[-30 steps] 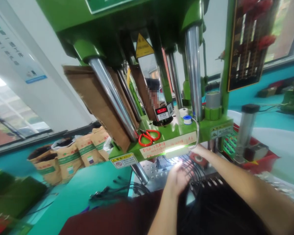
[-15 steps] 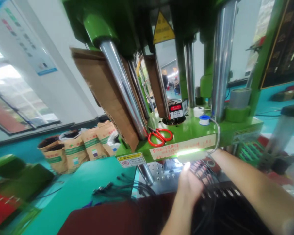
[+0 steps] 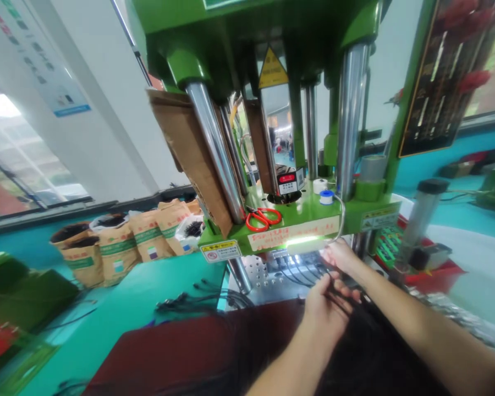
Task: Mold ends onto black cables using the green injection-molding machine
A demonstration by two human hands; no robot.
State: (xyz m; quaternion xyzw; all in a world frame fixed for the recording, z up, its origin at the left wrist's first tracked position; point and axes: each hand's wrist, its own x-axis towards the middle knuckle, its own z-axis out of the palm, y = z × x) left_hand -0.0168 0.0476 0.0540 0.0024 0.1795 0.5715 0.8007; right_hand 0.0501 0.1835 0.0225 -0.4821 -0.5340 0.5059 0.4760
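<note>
My left hand [image 3: 329, 302] is closed around a bunch of thin black cables just in front of the green press [image 3: 231, 237]. These black cables [image 3: 299, 269] run forward over the metal plate [image 3: 268, 286] beneath the press's lit underside. Beyond it, my right hand [image 3: 341, 257] reaches under the front edge of the green platform, its fingers curled together. What those fingers grip is too small and blurred to make out. More black cables [image 3: 214, 297] with connector ends lie on the teal tabletop [image 3: 157, 280] to the left.
Red-handled scissors [image 3: 264, 219] and a white tape roll with a blue rim [image 3: 326, 197] rest on the press platform. Steel columns [image 3: 216, 148] and a cardboard sheet [image 3: 193, 159] rise there. Paper sacks [image 3: 117, 247] line the left wall; a red tray [image 3: 439, 278] is at right.
My left hand has drawn back toward me, out from under the press, with the cables. My right hand now shows at the platform's front edge. The head view has shifted.
</note>
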